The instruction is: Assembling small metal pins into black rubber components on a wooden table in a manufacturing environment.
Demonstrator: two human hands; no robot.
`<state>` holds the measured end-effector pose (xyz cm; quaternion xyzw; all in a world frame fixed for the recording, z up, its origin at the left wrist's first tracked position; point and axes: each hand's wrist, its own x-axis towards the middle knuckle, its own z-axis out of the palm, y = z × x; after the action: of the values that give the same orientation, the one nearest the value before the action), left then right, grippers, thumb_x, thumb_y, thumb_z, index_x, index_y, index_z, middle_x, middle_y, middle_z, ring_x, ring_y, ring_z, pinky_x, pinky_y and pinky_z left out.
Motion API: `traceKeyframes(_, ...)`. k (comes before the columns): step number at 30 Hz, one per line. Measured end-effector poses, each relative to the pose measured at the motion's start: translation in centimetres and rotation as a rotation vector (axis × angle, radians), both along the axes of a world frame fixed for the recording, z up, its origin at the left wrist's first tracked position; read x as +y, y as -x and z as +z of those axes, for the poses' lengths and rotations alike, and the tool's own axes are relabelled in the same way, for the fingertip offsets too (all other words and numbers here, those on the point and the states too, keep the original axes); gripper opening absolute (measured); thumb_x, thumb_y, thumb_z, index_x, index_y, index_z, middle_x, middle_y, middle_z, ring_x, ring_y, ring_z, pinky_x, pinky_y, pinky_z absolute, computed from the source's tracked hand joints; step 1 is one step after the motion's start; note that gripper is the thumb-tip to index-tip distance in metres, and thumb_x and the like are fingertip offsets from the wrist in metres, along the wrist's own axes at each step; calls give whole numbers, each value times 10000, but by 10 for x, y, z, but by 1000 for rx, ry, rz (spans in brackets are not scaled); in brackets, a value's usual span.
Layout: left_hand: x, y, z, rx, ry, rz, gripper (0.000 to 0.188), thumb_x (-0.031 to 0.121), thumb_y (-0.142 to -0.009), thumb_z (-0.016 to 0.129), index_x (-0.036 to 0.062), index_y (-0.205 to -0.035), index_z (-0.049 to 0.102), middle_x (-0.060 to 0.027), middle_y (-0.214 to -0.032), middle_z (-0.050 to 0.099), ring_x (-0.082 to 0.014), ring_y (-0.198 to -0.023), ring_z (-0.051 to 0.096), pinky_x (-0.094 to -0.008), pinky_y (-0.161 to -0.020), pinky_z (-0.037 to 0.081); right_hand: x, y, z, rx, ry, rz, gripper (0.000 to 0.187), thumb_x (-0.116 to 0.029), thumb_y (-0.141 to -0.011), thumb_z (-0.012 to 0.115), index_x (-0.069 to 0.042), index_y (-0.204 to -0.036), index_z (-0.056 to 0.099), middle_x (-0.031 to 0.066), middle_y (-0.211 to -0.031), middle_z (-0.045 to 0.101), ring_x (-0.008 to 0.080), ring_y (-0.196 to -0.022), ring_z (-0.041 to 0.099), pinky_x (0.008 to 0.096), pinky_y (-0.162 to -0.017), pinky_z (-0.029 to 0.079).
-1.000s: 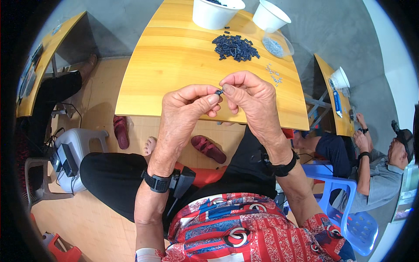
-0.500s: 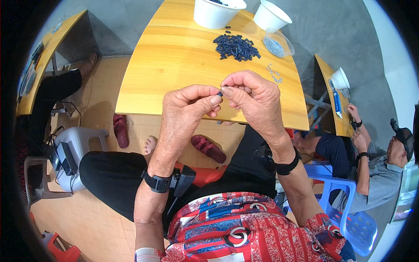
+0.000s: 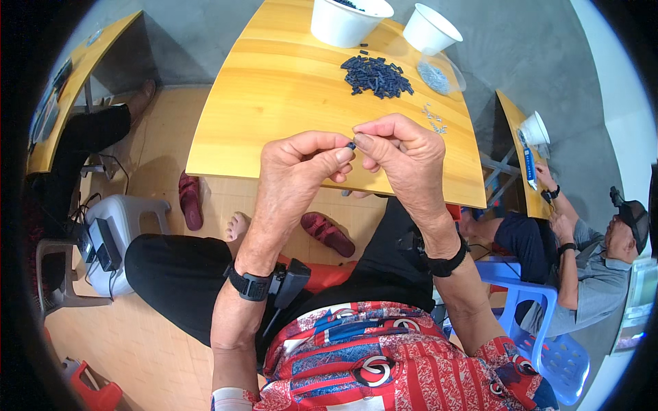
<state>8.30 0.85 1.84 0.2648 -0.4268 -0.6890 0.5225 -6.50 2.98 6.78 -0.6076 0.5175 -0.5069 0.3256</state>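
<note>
Above the table's near edge, my left hand [image 3: 307, 161] pinches a small dark blue plastic piece [image 3: 351, 145] between thumb and forefinger. My right hand [image 3: 404, 151] meets it from the other side, thumb and forefinger closed at the piece's upper end. Whatever those right fingertips hold is too small and covered to make out. Beyond the hands lies a pile of similar dark tubular pieces [image 3: 377, 77]. Several small silvery screw-like parts [image 3: 434, 120] are scattered to its right, in front of a clear shallow container [image 3: 434, 77] full of such parts.
Two white tubs stand at the table's far side: a left tub [image 3: 346, 26] with dark pieces and a right tub [image 3: 430, 29]. At right, a person [image 3: 589, 240] works at another table [image 3: 524, 157]. A grey stool [image 3: 116, 212] and red slippers [image 3: 327, 233] are on the floor.
The table and its contents sit slightly farther right in the picture, and both hands have shifted a little with them. My right thumb and forefinger have moved slightly against the dark piece.
</note>
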Motion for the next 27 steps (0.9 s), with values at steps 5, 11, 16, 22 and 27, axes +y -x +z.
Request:
traceKeyframes(5, 0, 2, -2, 13, 1, -4, 107, 28, -814, 655, -22, -906, 674, -82, -759, 664, -116, -644, 606, -229, -583, 514, -1, -1, -3, 163, 158, -25, 50, -2, -768, 679, 15, -775, 632, 53, -674, 613, 88, -562, 571, 214, -500, 448)
traceKeyframes(11, 0, 2, -2, 18, -14, -17, 103, 22, -813, 653, -19, -904, 673, -87, -759, 663, -115, -634, 604, -225, -578, 513, -4, 1, -5, 352, 292, -27, 58, -4, -741, 682, 14, -749, 627, 84, -649, 581, 155, -549, 580, 260, -493, 439)
traceKeyframes(16, -1, 0, -2, 39, -29, -17, 107, 21, -814, 651, -25, -908, 671, -89, -758, 663, -115, -631, 605, -223, -573, 513, -2, -1, -2, 331, 283, -3, 52, -10, -759, 670, 15, -766, 625, 84, -655, 580, 153, -544, 576, 258, -495, 438)
traceKeyframes(22, 1, 0, 3, 49, -43, 4, 91, -9, -812, 638, -48, -889, 668, -70, -712, 638, -97, -627, 585, -209, -574, 495, 0, -5, -4, 380, 307, -47, 53, -18, -776, 652, 16, -773, 611, 95, -670, 576, 192, -582, 589, 278, -503, 440)
traceKeyframes(27, 1, 0, -1, 8, -30, 22, 90, 6, -818, 637, -33, -891, 672, -74, -726, 649, -101, -619, 589, -210, -569, 498, -5, -7, -13, 455, 446, -26, 56, -26, -776, 647, 7, -762, 605, 112, -678, 569, 243, -611, 592, 302, -509, 442)
